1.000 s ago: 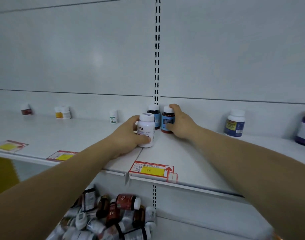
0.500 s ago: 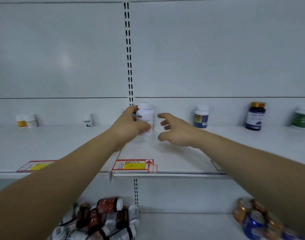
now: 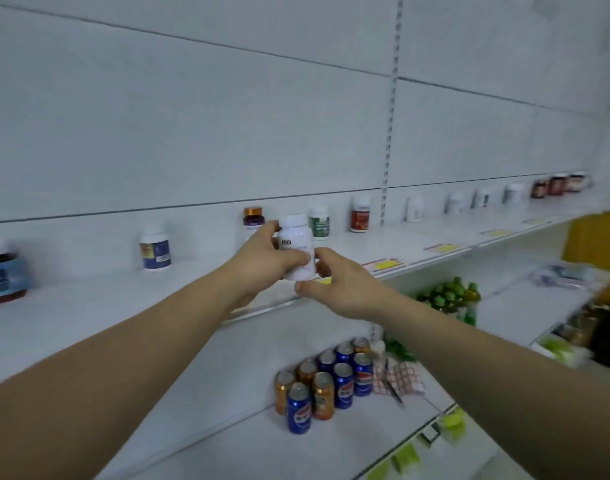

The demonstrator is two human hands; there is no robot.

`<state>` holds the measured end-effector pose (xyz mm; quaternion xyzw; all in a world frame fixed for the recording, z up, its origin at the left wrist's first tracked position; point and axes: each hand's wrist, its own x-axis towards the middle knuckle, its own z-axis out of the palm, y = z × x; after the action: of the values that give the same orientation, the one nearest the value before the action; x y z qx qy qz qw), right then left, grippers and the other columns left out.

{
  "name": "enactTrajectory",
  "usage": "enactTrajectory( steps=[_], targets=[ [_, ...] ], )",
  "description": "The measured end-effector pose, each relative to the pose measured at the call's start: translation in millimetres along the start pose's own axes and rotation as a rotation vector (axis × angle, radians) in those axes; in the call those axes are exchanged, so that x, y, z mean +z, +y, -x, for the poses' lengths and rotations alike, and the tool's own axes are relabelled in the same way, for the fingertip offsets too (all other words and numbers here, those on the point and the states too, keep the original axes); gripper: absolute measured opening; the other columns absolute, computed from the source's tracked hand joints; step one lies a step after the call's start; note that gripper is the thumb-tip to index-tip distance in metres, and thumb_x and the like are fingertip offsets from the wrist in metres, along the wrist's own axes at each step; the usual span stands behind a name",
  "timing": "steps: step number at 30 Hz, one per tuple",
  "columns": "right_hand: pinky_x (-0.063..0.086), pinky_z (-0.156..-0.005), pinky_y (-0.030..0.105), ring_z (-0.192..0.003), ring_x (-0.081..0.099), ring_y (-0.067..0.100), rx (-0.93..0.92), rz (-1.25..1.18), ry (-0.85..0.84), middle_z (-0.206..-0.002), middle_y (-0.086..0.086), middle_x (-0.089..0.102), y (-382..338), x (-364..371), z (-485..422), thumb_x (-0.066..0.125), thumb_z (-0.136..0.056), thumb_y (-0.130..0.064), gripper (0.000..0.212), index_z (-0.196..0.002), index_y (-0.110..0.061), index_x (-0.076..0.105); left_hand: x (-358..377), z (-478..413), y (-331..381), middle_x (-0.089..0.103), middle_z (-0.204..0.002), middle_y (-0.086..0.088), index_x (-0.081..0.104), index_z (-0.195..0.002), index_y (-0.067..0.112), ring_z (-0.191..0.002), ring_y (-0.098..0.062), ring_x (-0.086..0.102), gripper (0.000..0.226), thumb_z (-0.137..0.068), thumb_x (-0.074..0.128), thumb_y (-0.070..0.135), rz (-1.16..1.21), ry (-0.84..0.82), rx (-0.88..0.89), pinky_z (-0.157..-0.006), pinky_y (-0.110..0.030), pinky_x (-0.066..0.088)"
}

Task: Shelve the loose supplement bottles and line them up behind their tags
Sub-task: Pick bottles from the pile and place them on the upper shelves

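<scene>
Gripping a white bottle (image 3: 298, 244) upright in the left hand (image 3: 262, 261), curled round its left side, over the front part of the upper shelf (image 3: 88, 306). Touching the bottle's lower right with the right hand (image 3: 334, 285); cannot tell whether that grip is pinching or only resting. Standing apart along the back wall: a blue-labelled bottle (image 3: 155, 250), a gold-capped bottle (image 3: 253, 220), a green-labelled bottle (image 3: 319, 221), a red-labelled bottle (image 3: 360, 216). Clustered below on the lower shelf (image 3: 227, 427): cans (image 3: 326, 386).

The left hand (image 3: 262, 263) grips a white bottle (image 3: 297, 242), right hand (image 3: 346, 291) just beside it.
</scene>
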<state>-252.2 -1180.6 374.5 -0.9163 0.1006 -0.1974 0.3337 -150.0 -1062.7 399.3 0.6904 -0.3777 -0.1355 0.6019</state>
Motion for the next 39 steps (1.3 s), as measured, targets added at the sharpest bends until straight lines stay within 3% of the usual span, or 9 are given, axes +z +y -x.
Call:
enactTrajectory(
  steps=[5, 8, 14, 25, 29, 34, 39],
  targets=[
    [0.043, -0.078, 0.029, -0.1, 0.054, 0.013, 0.115, 0.046, 0.082, -0.113, -0.007, 0.057, 115.0, -109.7, 31.6, 0.061, -0.085, -0.047, 0.04, -0.119, -0.03, 0.048, 160.4, -56.7, 20.8, 0.065, -0.107, -0.005, 0.049, -0.115, 0.022, -0.099, -0.021, 0.065, 0.046, -0.078, 0.066, 0.001, 0.042, -0.117, 0.048, -0.09, -0.042, 0.053],
    [0.037, -0.066, 0.021, -0.091, 0.051, 0.008, 0.171, 0.074, 0.113, -0.105, -0.011, 0.054, 174.5, -175.0, 46.2, 0.061, -0.086, -0.045, 0.035, -0.116, -0.031, 0.047, 247.4, -88.2, 35.1, 0.062, -0.107, -0.004, 0.046, -0.117, 0.021, -0.099, -0.02, 0.064, 0.047, -0.079, 0.066, 0.0, 0.051, -0.165, 0.048, -0.09, -0.04, 0.053],
    [0.039, -0.076, 0.028, -0.103, 0.049, 0.013, 0.213, 0.129, 0.122, -0.125, -0.004, 0.051, 269.6, -269.1, 31.3, 0.061, -0.084, -0.052, 0.056, -0.132, -0.03, 0.044, 353.4, -158.7, 50.1, 0.058, -0.106, -0.001, 0.042, -0.118, 0.02, -0.1, -0.022, 0.062, 0.051, -0.078, 0.07, 0.004, 0.024, -0.195, 0.039, -0.09, -0.043, 0.053],
    [0.041, -0.088, 0.031, -0.111, 0.049, 0.015, 0.062, 0.2, 0.024, -0.131, -0.002, 0.051, 382.9, -314.2, -107.2, 0.059, -0.085, -0.052, 0.057, -0.134, -0.026, 0.043, 399.2, -309.0, 17.9, 0.06, -0.108, -0.008, 0.042, -0.118, 0.016, -0.095, -0.021, 0.065, 0.052, -0.078, 0.071, 0.002, -0.047, -0.079, 0.002, -0.081, -0.039, 0.057],
    [0.036, -0.094, 0.029, -0.125, 0.044, 0.019, 0.061, 0.313, -0.114, -0.142, 0.001, 0.043, 419.9, -338.1, -160.7, 0.057, -0.087, -0.052, 0.066, -0.143, -0.026, 0.035, 406.6, -353.6, 8.2, 0.055, -0.089, -0.007, 0.045, -0.093, 0.02, -0.08, -0.017, 0.061, 0.037, -0.078, 0.064, -0.007, -0.184, -0.074, -0.007, -0.082, -0.041, 0.053],
    [0.034, -0.106, 0.035, -0.131, 0.04, 0.02, 0.074, 0.441, -0.255, -0.148, 0.0, 0.039, 472.7, -361.1, -225.7, 0.049, -0.088, -0.061, 0.063, -0.141, -0.028, 0.04, 416.0, -390.6, -11.9, 0.049, -0.101, -0.001, 0.031, -0.129, 0.032, -0.096, -0.025, 0.059, 0.074, -0.075, 0.073, 0.003, -0.381, -0.004, -0.109, -0.089, -0.042, 0.052],
    [0.028, -0.109, 0.037, -0.136, 0.035, 0.026, -0.012, 0.557, -0.425, -0.152, 0.006, 0.033, 513.9, -369.3, -271.7, 0.038, -0.088, -0.069, 0.072, -0.146, -0.026, 0.033, 430.8, -408.5, -29.6, 0.053, -0.103, 0.005, 0.032, -0.124, 0.039, -0.085, -0.013, 0.061, 0.07, -0.077, 0.076, 0.013, -0.487, 0.154, -0.081, -0.073, -0.021, 0.05]
  ],
)
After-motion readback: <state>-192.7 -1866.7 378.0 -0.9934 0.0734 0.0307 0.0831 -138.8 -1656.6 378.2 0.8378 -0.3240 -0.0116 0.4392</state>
